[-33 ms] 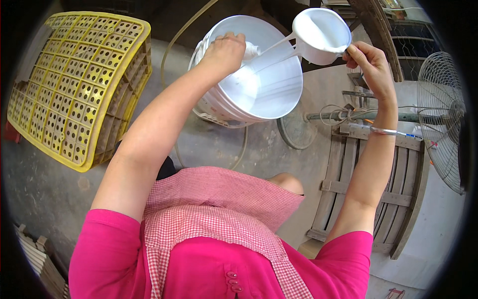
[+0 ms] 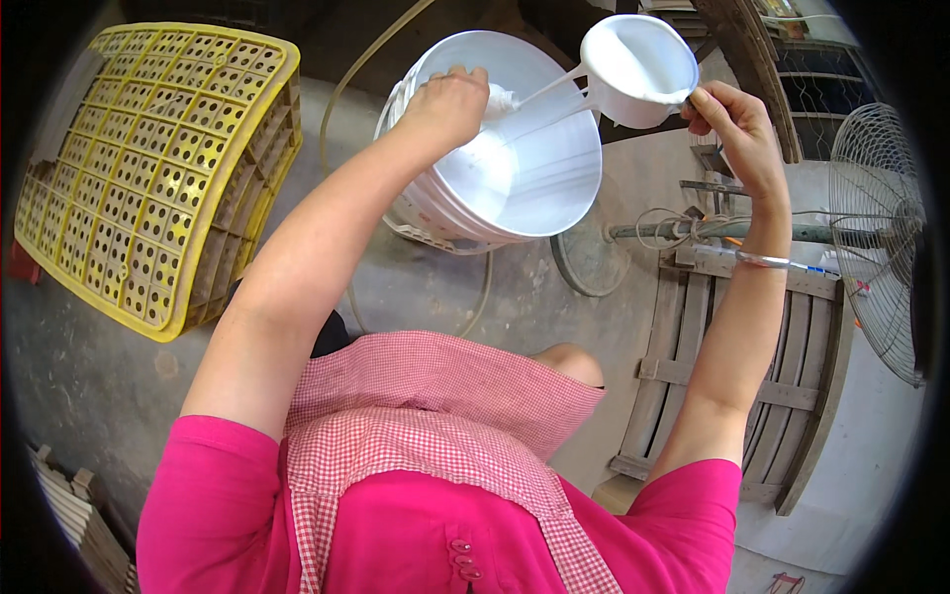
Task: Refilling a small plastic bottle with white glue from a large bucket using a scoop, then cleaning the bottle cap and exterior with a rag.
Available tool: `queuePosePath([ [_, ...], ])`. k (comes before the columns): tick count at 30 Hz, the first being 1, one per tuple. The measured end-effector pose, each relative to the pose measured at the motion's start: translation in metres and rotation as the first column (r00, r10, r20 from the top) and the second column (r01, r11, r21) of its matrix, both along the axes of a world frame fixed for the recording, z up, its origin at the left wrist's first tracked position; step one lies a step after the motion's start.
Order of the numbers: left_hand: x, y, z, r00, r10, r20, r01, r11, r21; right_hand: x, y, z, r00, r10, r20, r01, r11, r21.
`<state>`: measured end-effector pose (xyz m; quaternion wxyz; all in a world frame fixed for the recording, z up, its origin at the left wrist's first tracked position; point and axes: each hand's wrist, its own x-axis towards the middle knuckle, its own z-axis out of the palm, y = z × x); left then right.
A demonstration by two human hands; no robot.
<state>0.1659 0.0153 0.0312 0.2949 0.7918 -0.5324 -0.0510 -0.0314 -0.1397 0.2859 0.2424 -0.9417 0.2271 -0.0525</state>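
A white plastic dipper [image 2: 641, 71] is held over the mouth of a white bucket [image 2: 569, 188], its cup to the right and its long split handle running left. Around the handle's end my left hand [image 2: 445, 107] is closed, just above the bucket's left side. The thumb and fingers of my right hand [image 2: 734, 124] pinch the right edge of the dipper's cup. White shows inside the cup, but I cannot make out whether it is contents or bare plastic. A pale, bright patch lies at the bucket's bottom.
On the left a yellow perforated plastic crate [image 2: 158, 178] stands on edge. To the right are a standing fan [image 2: 881, 228] and a wooden slatted pallet [image 2: 732, 386]. A thin hose [image 2: 336, 109] runs over the concrete floor [image 2: 426, 292] behind the bucket.
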Motion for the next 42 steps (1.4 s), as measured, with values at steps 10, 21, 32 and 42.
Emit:
queuePosePath([
  [10,0.003,-0.001,0.021,0.982,-0.05,-0.182,0.088,0.973,0.211,0.009,0.004,0.013,0.999,0.038,-0.034,-0.039,0.998,-0.039],
  [21,0.006,0.004,0.031,0.964,-0.072,-0.258,0.138,0.959,0.248,0.015,0.009,0.022,0.999,0.01,-0.053,-0.016,0.992,-0.123],
  [32,0.005,0.0,0.029,0.962,-0.076,-0.262,0.137,0.965,0.224,0.012,0.009,0.032,0.998,-0.004,-0.061,-0.006,0.988,-0.154],
  [42,0.006,0.003,0.027,0.965,-0.064,-0.256,0.127,0.963,0.236,0.013,0.003,0.037,0.997,0.017,-0.072,-0.031,0.98,-0.196],
])
